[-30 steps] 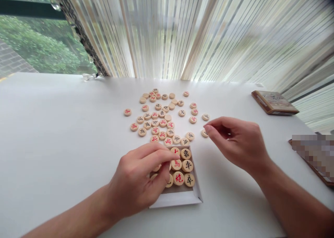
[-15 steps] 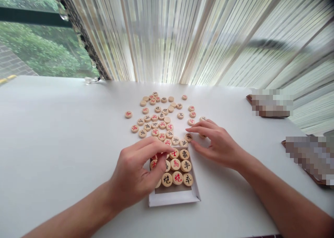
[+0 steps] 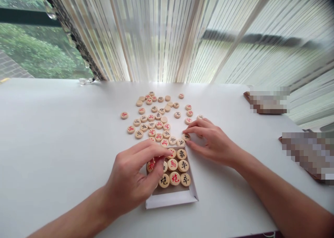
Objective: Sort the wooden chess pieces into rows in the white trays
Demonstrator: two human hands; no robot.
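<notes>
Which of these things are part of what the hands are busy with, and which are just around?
Part of the work:
shallow box under the left hand
lettered discs inside it
disc at the right hand
probably the loose discs beyond

Just around:
two brown-edged items, blurred
curtain

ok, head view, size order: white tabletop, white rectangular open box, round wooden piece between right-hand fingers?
1. White tabletop
2. White rectangular open box
3. Round wooden piece between right-hand fingers

Table [image 3: 65, 144]: white | Curtain [image 3: 156, 40]: striped, behind table | Window frame [image 3: 26, 17]: dark, left | Trees [image 3: 39, 54]: outside | Two boxes [image 3: 305, 158]: right, blurred
</notes>
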